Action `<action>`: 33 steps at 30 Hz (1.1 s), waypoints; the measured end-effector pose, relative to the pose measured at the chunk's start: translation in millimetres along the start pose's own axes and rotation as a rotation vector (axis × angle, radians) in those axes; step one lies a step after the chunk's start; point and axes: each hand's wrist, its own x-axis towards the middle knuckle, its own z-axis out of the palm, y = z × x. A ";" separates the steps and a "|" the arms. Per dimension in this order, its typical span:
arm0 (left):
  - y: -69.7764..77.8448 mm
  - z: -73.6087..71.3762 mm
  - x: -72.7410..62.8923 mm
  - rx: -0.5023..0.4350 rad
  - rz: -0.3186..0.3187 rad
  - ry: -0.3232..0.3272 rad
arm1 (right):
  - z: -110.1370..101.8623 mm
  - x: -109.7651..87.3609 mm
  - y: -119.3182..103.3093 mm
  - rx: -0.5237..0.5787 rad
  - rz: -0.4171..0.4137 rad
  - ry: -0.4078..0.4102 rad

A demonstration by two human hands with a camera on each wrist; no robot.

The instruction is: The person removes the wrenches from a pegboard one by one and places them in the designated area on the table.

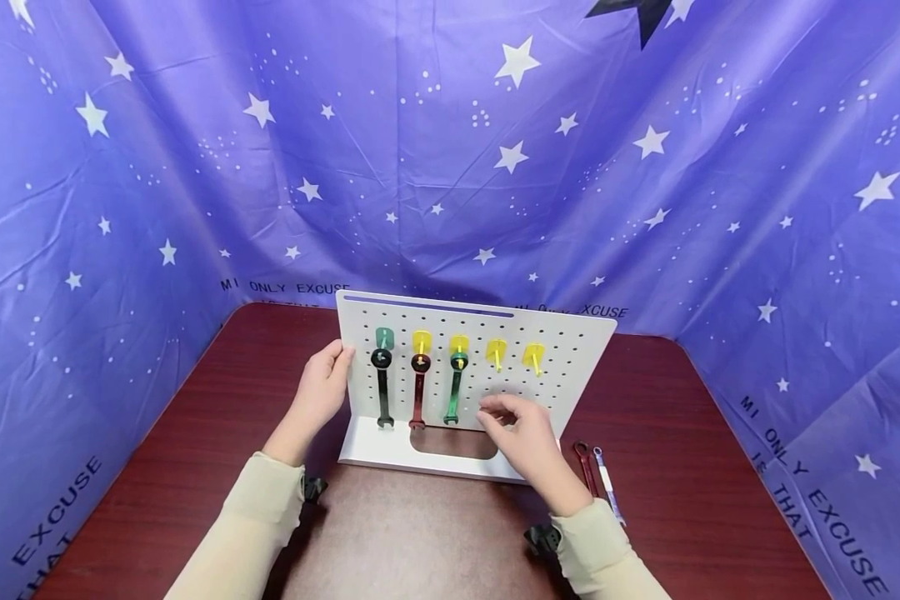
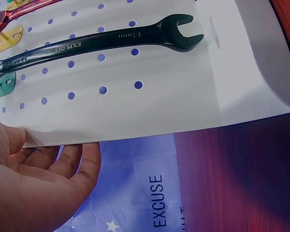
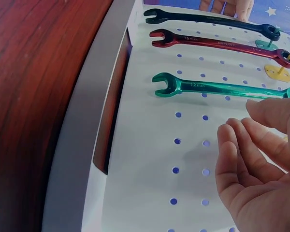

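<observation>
My left hand (image 1: 324,379) holds the left edge of a white pegboard (image 1: 476,325), thumb in front and fingers behind. In the left wrist view, the black wrench (image 2: 101,42) hangs close by that hand. Beside it on the board hang a red wrench (image 1: 419,392) and a green wrench (image 1: 454,396), ring ends on hooks and open ends down. My right hand (image 1: 523,429) is in front of the board, right of the green wrench, its fingers loosely bent. Nothing sits between thumb and fingers in the right wrist view (image 3: 261,169).
Two yellow hooks, a nearer one (image 1: 497,354) and one further right (image 1: 535,358), carry no wrench. On the table (image 1: 690,467), right of the board, lie a dark red wrench (image 1: 585,467) and a blue-and-silver wrench (image 1: 607,483). A starry purple cloth (image 1: 435,150) surrounds the table.
</observation>
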 end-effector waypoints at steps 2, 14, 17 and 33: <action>0.0 -0.5 0.0 0.002 0.001 0.004 | 1.8 2.5 -1.5 0.000 -0.008 0.005; 0.3 -2.1 1.0 -0.003 0.011 0.011 | 11.4 12.1 -8.4 0.074 -0.013 0.030; 0.6 -2.1 0.5 -0.008 0.012 0.015 | 14.4 15.1 -11.4 0.086 -0.018 0.027; -0.4 0.6 0.0 -0.003 0.021 0.013 | 28.2 23.2 -14.3 0.068 0.041 0.021</action>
